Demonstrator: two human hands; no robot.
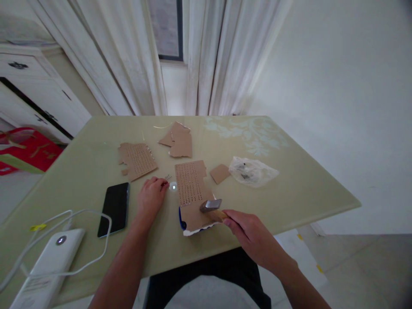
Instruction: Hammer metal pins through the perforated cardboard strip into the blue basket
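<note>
My right hand (249, 229) is wrapped around the wooden handle of a hammer (210, 205). The metal hammer head rests on or just above the lower part of a cardboard piece (190, 182), whose upper part carries rows of small dark holes. Under the cardboard's near end, a blue and white edge shows. To the left of it lies my left hand (152, 194), low on the table, its thumb and fingers drawn together. Several thin nail-like pins (168, 177) lie by these fingertips; what the fingers pinch is too small to make out. A small clear disc (173, 186) sits beside them.
Another punched cardboard piece (138, 160), torn cardboard scraps (182, 143) and a small cardboard square (220, 173) lie farther back. A clear plastic bag (252, 171) with dark bits is at right. A phone (114, 209) and a cabled power bank (48, 270) are at left.
</note>
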